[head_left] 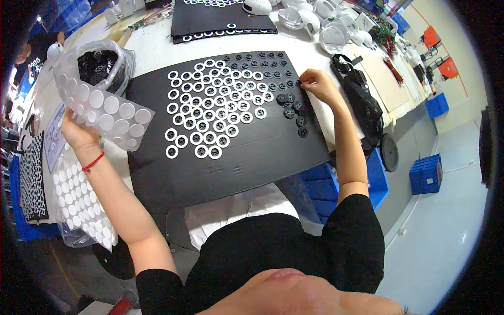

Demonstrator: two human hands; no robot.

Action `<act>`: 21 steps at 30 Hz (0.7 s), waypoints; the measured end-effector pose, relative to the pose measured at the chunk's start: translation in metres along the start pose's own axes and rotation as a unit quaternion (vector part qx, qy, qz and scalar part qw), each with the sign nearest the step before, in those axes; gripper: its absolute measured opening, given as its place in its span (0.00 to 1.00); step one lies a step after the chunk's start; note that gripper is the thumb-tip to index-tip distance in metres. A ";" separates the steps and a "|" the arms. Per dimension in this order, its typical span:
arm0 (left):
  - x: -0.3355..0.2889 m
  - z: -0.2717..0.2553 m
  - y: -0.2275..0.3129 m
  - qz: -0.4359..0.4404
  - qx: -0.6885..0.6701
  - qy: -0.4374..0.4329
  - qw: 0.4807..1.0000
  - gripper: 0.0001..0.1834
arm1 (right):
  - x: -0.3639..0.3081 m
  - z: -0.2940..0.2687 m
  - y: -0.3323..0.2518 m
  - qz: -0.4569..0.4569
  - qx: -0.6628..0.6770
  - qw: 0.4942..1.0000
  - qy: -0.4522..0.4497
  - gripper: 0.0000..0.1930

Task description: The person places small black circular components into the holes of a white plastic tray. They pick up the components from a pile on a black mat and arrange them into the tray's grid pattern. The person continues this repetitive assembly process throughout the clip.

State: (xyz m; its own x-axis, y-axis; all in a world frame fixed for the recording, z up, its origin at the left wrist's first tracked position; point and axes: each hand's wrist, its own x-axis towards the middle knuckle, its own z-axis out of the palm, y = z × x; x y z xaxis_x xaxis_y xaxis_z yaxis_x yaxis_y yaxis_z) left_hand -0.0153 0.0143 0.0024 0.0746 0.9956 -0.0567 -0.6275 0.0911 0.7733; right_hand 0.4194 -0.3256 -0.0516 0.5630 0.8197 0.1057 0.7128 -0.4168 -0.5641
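My left hand [81, 132] is closed on the edge of a translucent sheet [118, 116] of round white stickers, raised beside the board's left edge. My right hand [321, 88] pinches a small black round part [298, 83] at the right edge of the black board [268, 157]. Many black round parts with white rings [208, 116] lie over the board's left and middle. Bare black parts [273, 75] stand in rows at its far right. Nearer my right hand, more black parts [289, 113] lie in a loose cluster.
A plastic bag [125, 68] of black parts stands left of the board. Sticker sheets [79, 194] lie below it. Another black board [220, 23] and white housings [299, 18] sit at the back. On the right lies a black bag [357, 94]; a blue crate [425, 174] rests on the floor.
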 end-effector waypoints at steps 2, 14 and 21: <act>-0.005 0.005 0.002 0.004 0.001 0.018 1.000 0.18 | 0.002 0.000 -0.005 0.005 -0.001 1.000 0.001 0.08; 0.011 -0.014 0.000 -0.017 -0.021 0.017 0.999 0.17 | -0.028 -0.001 -0.067 -0.073 0.027 0.997 -0.007 0.09; -0.004 0.003 0.001 -0.018 -0.029 0.028 0.999 0.17 | -0.034 0.018 -0.073 -0.154 -0.062 0.985 -0.050 0.10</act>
State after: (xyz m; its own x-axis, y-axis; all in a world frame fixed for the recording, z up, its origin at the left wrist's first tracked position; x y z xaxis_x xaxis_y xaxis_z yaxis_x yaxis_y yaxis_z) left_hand -0.0134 0.0105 0.0051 0.0560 0.9911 -0.1208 -0.6695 0.1271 0.7319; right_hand 0.3405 -0.3157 -0.0285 0.2729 0.9466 0.1716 0.8920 -0.1822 -0.4138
